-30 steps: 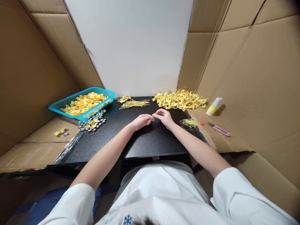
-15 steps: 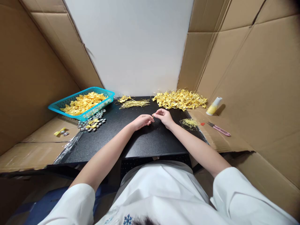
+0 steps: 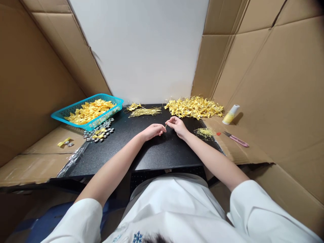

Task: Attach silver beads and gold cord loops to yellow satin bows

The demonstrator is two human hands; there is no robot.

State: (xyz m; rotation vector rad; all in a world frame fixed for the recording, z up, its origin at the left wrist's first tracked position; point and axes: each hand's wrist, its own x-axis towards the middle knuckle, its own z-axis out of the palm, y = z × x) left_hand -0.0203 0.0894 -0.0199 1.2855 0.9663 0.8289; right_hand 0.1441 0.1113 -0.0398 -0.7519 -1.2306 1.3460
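Note:
My left hand (image 3: 153,130) and my right hand (image 3: 178,125) meet over the middle of the black table (image 3: 152,152). Both are closed in a pinch, fingertips almost touching, with a small gold piece (image 3: 166,125) between them. It is too small to name. A bundle of thin gold wires (image 3: 145,111) lies just beyond the hands. A heap of finished gold bows (image 3: 194,107) lies at the back right.
A teal basket (image 3: 87,113) of yellow ribbon bows sits at the back left, with small silver beads (image 3: 99,132) beside it. Gold thread scraps (image 3: 204,132), pink snips (image 3: 236,139) and a small yellow bottle (image 3: 231,114) lie at the right. Cardboard walls stand on both sides.
The hands stay together at the same spot; the fingers shift slightly around the small gold piece.

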